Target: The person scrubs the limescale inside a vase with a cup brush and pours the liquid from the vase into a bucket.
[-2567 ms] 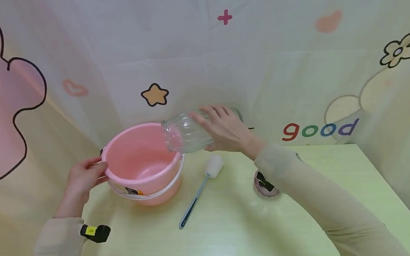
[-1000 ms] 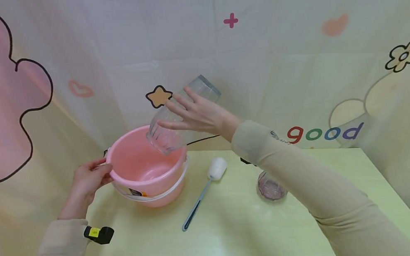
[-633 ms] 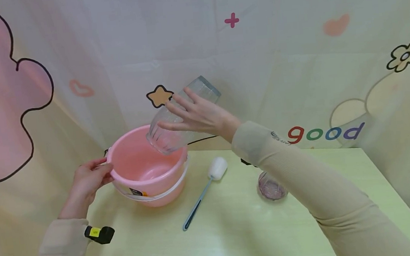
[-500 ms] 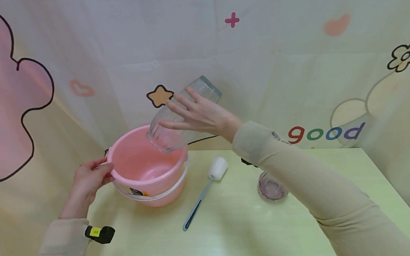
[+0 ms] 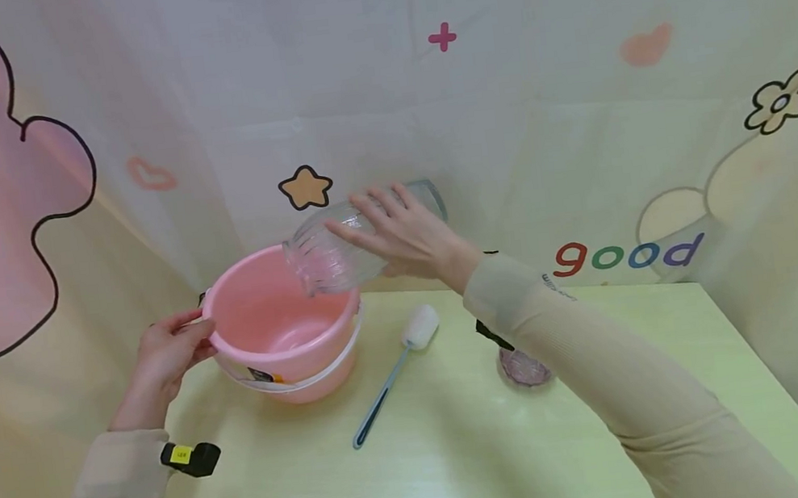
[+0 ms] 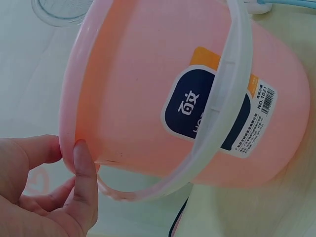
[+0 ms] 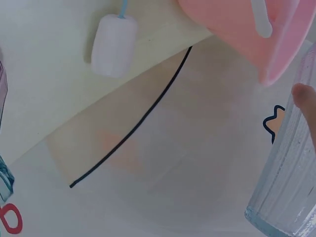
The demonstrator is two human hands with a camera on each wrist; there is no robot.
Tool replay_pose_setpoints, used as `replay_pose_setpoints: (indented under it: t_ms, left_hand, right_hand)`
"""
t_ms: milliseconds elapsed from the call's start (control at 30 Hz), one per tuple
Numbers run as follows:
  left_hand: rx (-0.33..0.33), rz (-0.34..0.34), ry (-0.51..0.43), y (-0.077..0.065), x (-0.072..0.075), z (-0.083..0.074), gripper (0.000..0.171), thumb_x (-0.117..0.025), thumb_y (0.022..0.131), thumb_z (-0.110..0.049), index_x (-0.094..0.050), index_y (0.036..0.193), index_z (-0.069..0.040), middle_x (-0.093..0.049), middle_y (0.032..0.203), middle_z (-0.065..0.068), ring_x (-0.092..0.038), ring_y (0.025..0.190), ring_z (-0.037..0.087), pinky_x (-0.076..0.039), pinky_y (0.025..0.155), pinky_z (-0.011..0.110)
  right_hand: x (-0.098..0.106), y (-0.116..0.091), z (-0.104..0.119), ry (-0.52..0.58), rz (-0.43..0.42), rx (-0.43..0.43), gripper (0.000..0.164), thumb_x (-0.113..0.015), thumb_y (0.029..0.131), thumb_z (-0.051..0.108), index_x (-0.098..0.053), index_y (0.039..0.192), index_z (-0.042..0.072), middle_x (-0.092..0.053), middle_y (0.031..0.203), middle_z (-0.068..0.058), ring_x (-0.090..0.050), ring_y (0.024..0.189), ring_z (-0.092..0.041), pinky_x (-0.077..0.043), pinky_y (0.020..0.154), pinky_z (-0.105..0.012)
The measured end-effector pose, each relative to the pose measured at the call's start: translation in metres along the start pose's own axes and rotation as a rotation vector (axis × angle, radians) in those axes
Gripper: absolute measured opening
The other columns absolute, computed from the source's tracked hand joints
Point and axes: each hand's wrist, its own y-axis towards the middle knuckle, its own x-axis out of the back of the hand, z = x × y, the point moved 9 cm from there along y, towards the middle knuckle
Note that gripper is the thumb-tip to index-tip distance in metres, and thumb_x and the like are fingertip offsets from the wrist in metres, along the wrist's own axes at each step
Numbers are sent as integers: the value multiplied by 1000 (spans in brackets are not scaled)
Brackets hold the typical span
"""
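Note:
My left hand [image 5: 170, 350] pinches the left rim of a pink bucket [image 5: 302, 373], thumb on one side and fingers on the other. The bucket's white handle hangs down its front, and a label shows in the left wrist view. My right hand [image 5: 404, 232] grips a clear ribbed glass vase [image 5: 330, 252] round its middle. The vase lies tilted, its mouth lower and over the bucket's right rim, its base up to the right. In the right wrist view, the lower part of the vase [image 7: 284, 187] shows with one fingertip on it. No liquid can be made out.
A sponge brush [image 5: 420, 328] with a blue handle lies on the pale table [image 5: 424, 490], right of the bucket. Farther right stands a small purple glass dish [image 5: 524, 367], partly hidden by the right sleeve. A patterned curtain [image 5: 527, 146] hangs behind the table.
The vase went from nearly level to steeply mouth-down over the bucket, held there, and now its base has dropped to a gentler tilt. The left hand has kept its hold on the bucket.

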Motion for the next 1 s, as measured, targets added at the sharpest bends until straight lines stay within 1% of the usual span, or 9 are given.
replay_pose_setpoints:
  t_ms: [200, 367, 500, 567, 667, 733, 833, 933, 1000]
  left_hand:
    - [7, -3, 7, -2, 0, 1, 59, -52, 91, -28, -29, 137, 1, -45, 118, 22, -59, 79, 12, -49, 72, 24]
    - [1, 0, 13, -2, -2, 0, 60, -51, 91, -30, -28, 137, 1, -44, 121, 23, -59, 80, 11, -49, 73, 24]
    - [-8, -3, 19, -3, -3, -2, 60, -50, 92, -31, -28, 137, 2, -43, 121, 23, -60, 80, 11, -49, 73, 24]
    - [-16, -9, 43, -4, -3, -4, 60, -48, 92, -33, -28, 136, 2, -42, 123, 23, -59, 85, 14, -48, 75, 26]
    - [-38, -39, 113, -7, -3, -9, 62, -45, 92, -39, -29, 136, 2, -39, 128, 23, -52, 101, 25, -45, 86, 36]
    - [-62, -83, 162, -11, -2, -17, 62, -45, 92, -41, -30, 136, 1, -38, 131, 23, -45, 111, 32, -41, 92, 45]
    - [-127, -165, 236, -19, -2, -32, 60, -46, 90, -42, -36, 133, 0, -39, 132, 23, -38, 116, 37, -39, 91, 52]
    - [-234, -221, 280, -26, -10, -52, 55, -49, 89, -38, -41, 129, -1, -44, 127, 23, -41, 113, 37, -42, 88, 51]
    - [-297, -236, 286, -30, -19, -63, 53, -51, 88, -37, -43, 128, -3, -46, 126, 21, -42, 113, 36, -42, 88, 50]
  right_hand:
    - [-1, -9, 0, 61, -97, -45, 102, -63, 67, 66, -14, 143, 20, -34, 132, -19, -36, 115, -35, -34, 95, -48]
    - [-2, -17, -5, 241, -194, -153, 99, -65, 67, 63, -19, 141, 16, -36, 131, -20, -40, 111, -35, -37, 92, -46]
    - [-6, -23, -10, 362, -214, -253, 101, -66, 65, 63, -17, 140, 16, -37, 130, -20, -42, 110, -36, -41, 88, -46]
    - [-8, -26, -13, 413, -215, -304, 103, -70, 63, 60, -17, 139, 16, -37, 129, -20, -43, 110, -37, -42, 86, -47]
    - [-13, -32, -18, 490, -221, -376, 104, -73, 61, 55, -16, 138, 15, -38, 128, -20, -43, 109, -36, -42, 85, -47]
    - [-15, -37, -20, 519, -233, -413, 106, -74, 60, 53, -16, 138, 13, -39, 127, -20, -43, 108, -36, -41, 86, -47]
    - [-18, -45, -23, 564, -269, -460, 107, -75, 60, 52, -14, 139, 11, -41, 124, -21, -44, 107, -35, -41, 87, -45]
    - [-21, -53, -24, 613, -314, -499, 110, -76, 60, 50, -11, 140, 10, -43, 123, -22, -44, 108, -35, -43, 85, -45]
    - [-23, -58, -24, 642, -337, -526, 112, -77, 59, 50, -10, 141, 11, -43, 123, -22, -44, 109, -34, -46, 82, -45]
